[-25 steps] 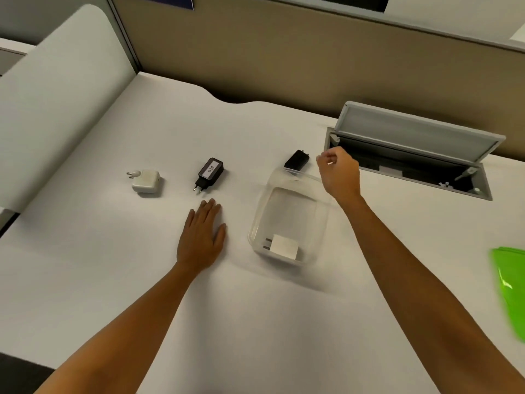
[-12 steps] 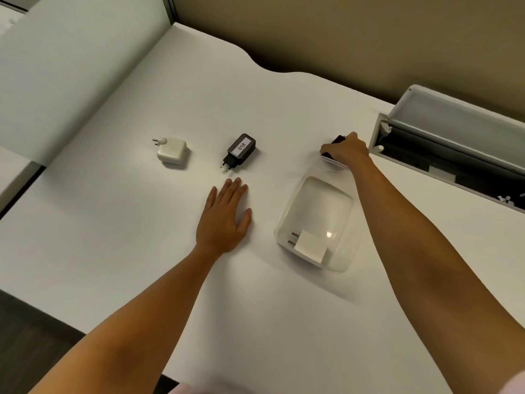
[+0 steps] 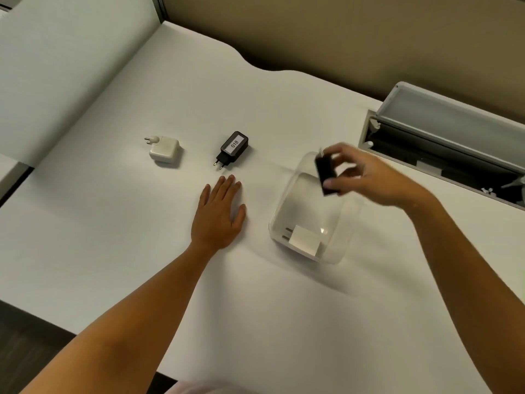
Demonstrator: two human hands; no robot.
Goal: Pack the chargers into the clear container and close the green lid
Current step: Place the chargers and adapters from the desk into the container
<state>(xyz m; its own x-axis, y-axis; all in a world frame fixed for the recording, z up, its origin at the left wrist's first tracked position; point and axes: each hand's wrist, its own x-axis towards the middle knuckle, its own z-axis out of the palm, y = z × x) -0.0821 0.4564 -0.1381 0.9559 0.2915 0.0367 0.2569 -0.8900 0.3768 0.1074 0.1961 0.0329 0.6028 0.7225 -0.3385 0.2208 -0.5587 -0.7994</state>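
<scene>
The clear container [image 3: 345, 220] stands open on the white desk with one white charger [image 3: 305, 240] lying at its near end. My right hand [image 3: 369, 177] holds a small black charger [image 3: 326, 173] above the container's far end, pinched between thumb and fingers. My left hand [image 3: 220, 213] lies flat on the desk, fingers together, left of the container. Just beyond its fingertips lies a black charger labelled 018 [image 3: 233, 147]. Further left rests a white charger with round pins [image 3: 165, 148]. The green lid is out of view.
An open grey cable hatch [image 3: 443, 137] with its raised flap sits in the desk at the right, close behind my right hand. A beige partition [image 3: 312, 32] borders the back of the desk, and a pale panel [image 3: 56, 66] stands along the left side.
My right hand has picked the small black charger up from behind the container and brought it over the container's far end. The left hand stays flat. The view shifted.
</scene>
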